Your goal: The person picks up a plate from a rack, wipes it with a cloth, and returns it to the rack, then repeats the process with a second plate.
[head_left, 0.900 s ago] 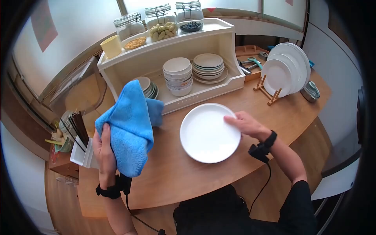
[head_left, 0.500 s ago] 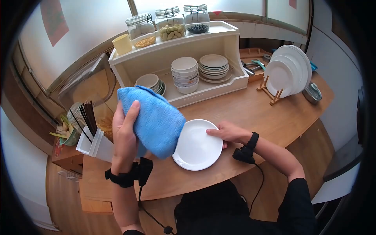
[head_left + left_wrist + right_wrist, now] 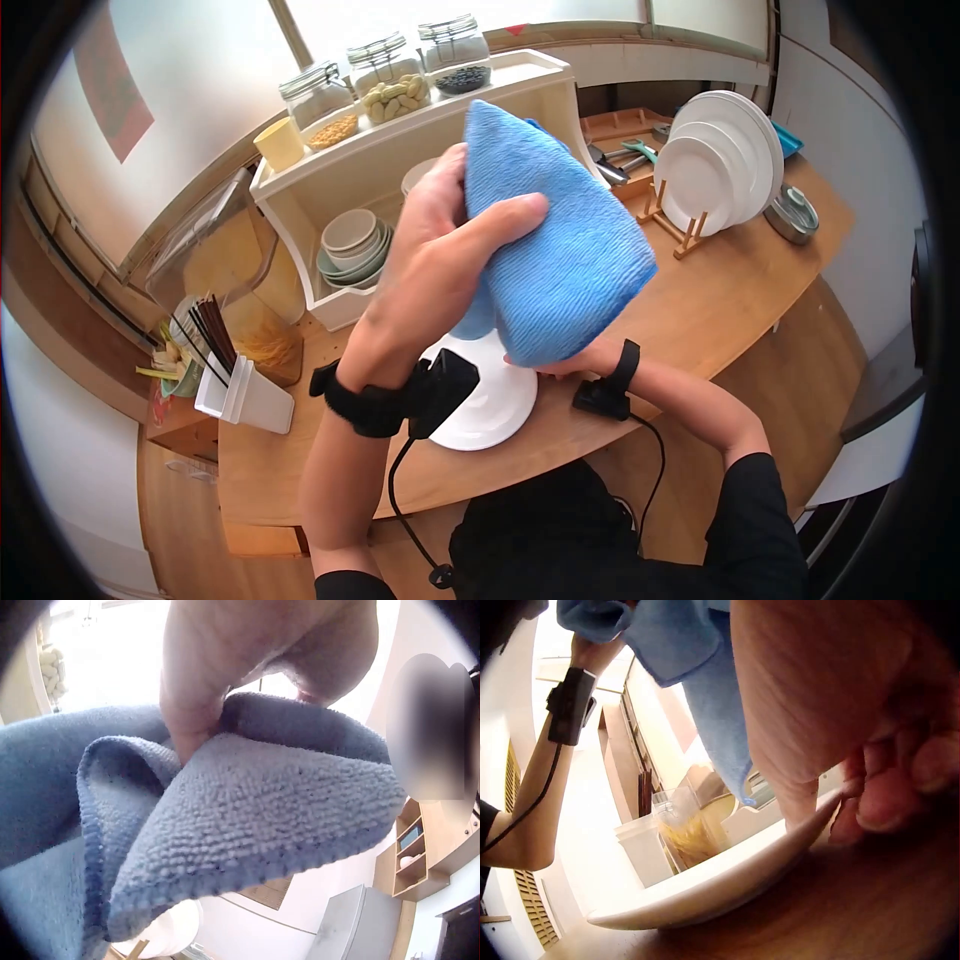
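Note:
My left hand is raised in the head view and grips a folded blue cloth, thumb across its near face. The cloth hangs over a white plate and hides its far part. My right hand holds the plate by its right side. In the right wrist view, the thumb of that hand lies on the plate's upper face with curled fingers beneath the rim, and the plate tilts above the table. The cloth's stitched edge and ribbed weave fill much of the left wrist view.
White plates stand in a wooden rack at the right, beside a lidded round container. A cream shelf holds bowls and, on top, glass jars. Chopsticks stand in a white holder at the left.
My left hand has carried the cloth rightward and up, from the plate's left side to above it. My right hand has drawn the plate nearer and leftward, keeping its grip.

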Demonstrator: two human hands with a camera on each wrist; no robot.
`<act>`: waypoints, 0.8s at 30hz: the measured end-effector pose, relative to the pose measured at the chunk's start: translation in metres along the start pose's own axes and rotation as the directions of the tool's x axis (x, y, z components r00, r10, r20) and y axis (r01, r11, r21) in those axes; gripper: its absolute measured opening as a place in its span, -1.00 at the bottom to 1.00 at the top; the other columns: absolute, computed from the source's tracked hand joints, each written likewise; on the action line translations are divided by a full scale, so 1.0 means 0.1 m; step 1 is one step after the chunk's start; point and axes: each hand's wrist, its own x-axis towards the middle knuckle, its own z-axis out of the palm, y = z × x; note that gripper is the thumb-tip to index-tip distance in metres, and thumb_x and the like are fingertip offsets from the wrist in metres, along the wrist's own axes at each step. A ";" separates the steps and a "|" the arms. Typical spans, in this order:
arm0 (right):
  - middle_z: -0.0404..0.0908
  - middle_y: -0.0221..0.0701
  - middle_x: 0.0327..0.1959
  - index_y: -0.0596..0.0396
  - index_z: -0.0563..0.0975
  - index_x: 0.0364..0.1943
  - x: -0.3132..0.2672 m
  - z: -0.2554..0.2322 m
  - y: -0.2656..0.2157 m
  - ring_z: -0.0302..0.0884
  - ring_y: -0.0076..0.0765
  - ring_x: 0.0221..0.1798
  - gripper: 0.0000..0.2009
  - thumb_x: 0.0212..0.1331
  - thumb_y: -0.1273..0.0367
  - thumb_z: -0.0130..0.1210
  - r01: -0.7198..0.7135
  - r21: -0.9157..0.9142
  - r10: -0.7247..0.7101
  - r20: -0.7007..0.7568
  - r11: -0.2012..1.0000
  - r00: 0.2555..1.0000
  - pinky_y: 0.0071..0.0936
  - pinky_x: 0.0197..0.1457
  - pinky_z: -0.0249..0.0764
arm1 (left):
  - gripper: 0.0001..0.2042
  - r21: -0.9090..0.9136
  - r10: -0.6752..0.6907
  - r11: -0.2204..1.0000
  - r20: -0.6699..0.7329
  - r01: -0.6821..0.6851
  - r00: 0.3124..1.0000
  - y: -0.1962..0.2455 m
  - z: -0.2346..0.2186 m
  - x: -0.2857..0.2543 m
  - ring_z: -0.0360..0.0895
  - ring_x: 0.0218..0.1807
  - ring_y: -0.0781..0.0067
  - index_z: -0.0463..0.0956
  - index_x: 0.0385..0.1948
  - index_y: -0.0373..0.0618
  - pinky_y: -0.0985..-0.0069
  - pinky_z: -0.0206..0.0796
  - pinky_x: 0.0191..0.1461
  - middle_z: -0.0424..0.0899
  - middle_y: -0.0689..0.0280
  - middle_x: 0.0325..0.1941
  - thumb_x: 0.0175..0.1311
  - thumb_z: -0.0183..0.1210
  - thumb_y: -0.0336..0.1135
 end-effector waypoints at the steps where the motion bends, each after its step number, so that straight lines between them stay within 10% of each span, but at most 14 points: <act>1: 0.59 -0.31 -0.71 0.20 0.64 -0.57 0.00 0.01 0.07 0.63 -0.28 -0.61 -0.45 0.31 -0.05 0.17 0.122 -0.118 -0.138 -0.139 0.985 0.981 -0.39 -0.36 0.56 | -0.45 0.024 -0.010 1.000 0.009 0.009 1.000 -0.06 0.07 0.09 0.67 -0.05 0.46 0.32 0.28 -0.43 0.58 0.57 0.02 0.61 0.10 0.05 0.36 0.23 -0.29; 6: 0.64 -0.40 -0.58 0.17 0.65 -0.38 -0.36 -0.43 0.28 0.61 -0.42 -0.52 -0.59 0.30 0.04 0.26 0.401 -0.114 -0.413 -0.366 0.909 0.834 -0.47 -0.37 0.51 | -0.52 -0.023 -0.084 0.996 0.058 0.085 0.995 -0.36 0.25 0.35 0.66 -0.02 0.47 0.38 0.23 -0.42 0.56 0.56 0.08 0.63 0.13 0.03 0.39 0.22 -0.29; 7: 0.64 -0.42 -0.52 0.19 0.63 -0.32 -0.69 -0.74 -0.15 0.57 -0.50 -0.53 -0.62 0.34 0.08 0.26 -0.045 0.316 0.094 -0.145 0.948 0.985 -0.53 -0.43 0.50 | -0.53 -0.026 -0.111 0.993 0.054 0.112 0.992 -0.41 0.28 0.39 0.65 -0.02 0.49 0.40 0.22 -0.40 0.57 0.54 0.09 0.63 0.15 0.02 0.41 0.21 -0.26; 8: 0.64 -0.42 -0.52 0.19 0.63 -0.32 -0.82 -0.88 -0.19 0.57 -0.50 -0.53 -0.62 0.34 0.08 0.26 -0.054 0.321 0.106 -0.148 0.946 0.983 -0.53 -0.43 0.50 | -0.55 -0.030 -0.138 0.990 0.051 0.139 0.989 -0.46 0.33 0.42 0.64 -0.03 0.52 0.42 0.20 -0.37 0.57 0.52 0.10 0.64 0.18 0.01 0.43 0.20 -0.22; 15: 0.62 -0.32 -0.54 0.23 0.56 -0.16 -1.47 -1.27 0.11 0.56 -0.48 -0.64 -0.41 0.37 -0.15 0.09 0.310 0.727 -0.245 -0.198 0.613 0.949 -0.57 -0.56 0.49 | -0.56 0.005 -0.224 0.973 0.249 0.230 0.942 -0.57 0.74 0.65 0.63 -0.08 0.55 0.49 0.02 -0.27 0.53 0.52 -0.08 0.67 0.26 -0.13 0.47 0.20 -0.01; 18: 0.68 -0.31 -0.42 0.27 0.35 0.25 -1.63 -1.26 0.03 0.56 -0.46 -0.63 -0.22 0.37 -0.24 -0.01 0.457 0.701 -0.069 -0.507 0.547 0.859 -0.61 -0.68 0.40 | -0.43 0.091 -0.011 0.996 0.326 -0.020 0.945 -0.68 0.98 0.66 0.67 -0.12 0.29 0.47 0.03 -0.37 0.35 0.53 -0.09 0.67 0.10 -0.17 0.34 0.29 0.07; 21: 0.70 -0.32 -0.23 0.23 0.41 0.23 -1.55 -1.25 0.05 0.63 -0.47 -0.49 -0.37 0.47 -0.11 -0.06 0.545 0.695 0.209 -0.687 0.470 0.696 -0.61 -0.73 0.35 | -0.31 0.386 0.134 0.831 0.561 -0.401 0.817 -0.59 1.05 0.57 0.64 0.10 0.17 0.37 0.27 -0.39 0.32 0.43 0.22 0.64 -0.02 0.10 0.28 0.38 -0.03; 24: 0.69 -0.34 -0.07 0.20 0.49 0.17 -1.51 -1.41 0.21 0.69 -0.45 -0.25 -0.53 0.53 0.06 -0.05 0.545 0.684 0.255 -0.706 0.485 0.660 -0.56 -0.50 0.55 | -0.26 0.444 0.084 0.831 0.495 -0.335 0.865 -0.74 0.96 0.35 0.63 0.09 0.12 0.35 0.33 -0.31 0.28 0.47 0.14 0.63 -0.03 0.11 0.25 0.41 0.02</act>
